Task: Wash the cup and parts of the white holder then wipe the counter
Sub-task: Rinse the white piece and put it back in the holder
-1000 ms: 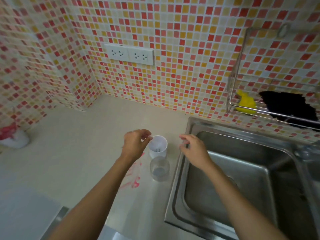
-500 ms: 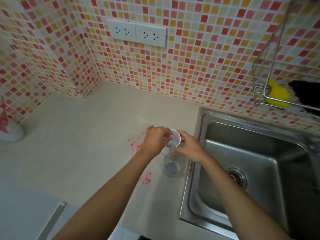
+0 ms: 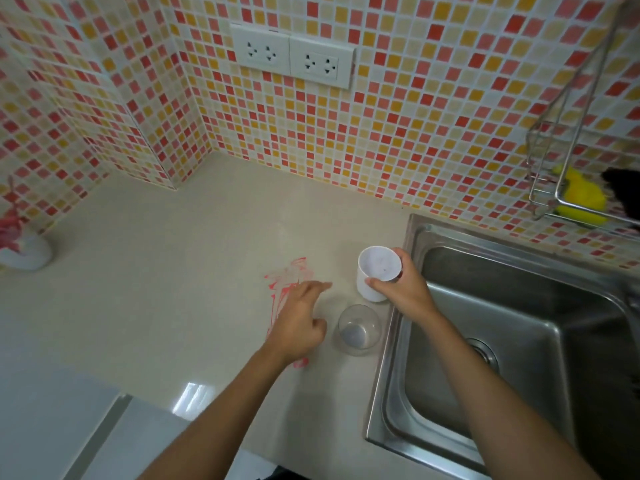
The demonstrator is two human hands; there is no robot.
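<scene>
A white cylindrical holder stands on the beige counter beside the sink, and my right hand grips it round its side. Just in front of it stands a clear glass cup, untouched. My left hand hovers to the left of the cup, index finger stretched forward, other fingers loosely curled, holding nothing. A red smear stains the counter under and beyond my left hand.
The steel sink fills the right side, its drain visible. A wire rack on the tiled wall carries a yellow sponge and something black. A white object with pink on it sits at the far left. Two wall sockets hang above the counter.
My left hand has let go of the white holder and drawn back to the left. My right hand now grips the holder alone. The camera has moved closer.
</scene>
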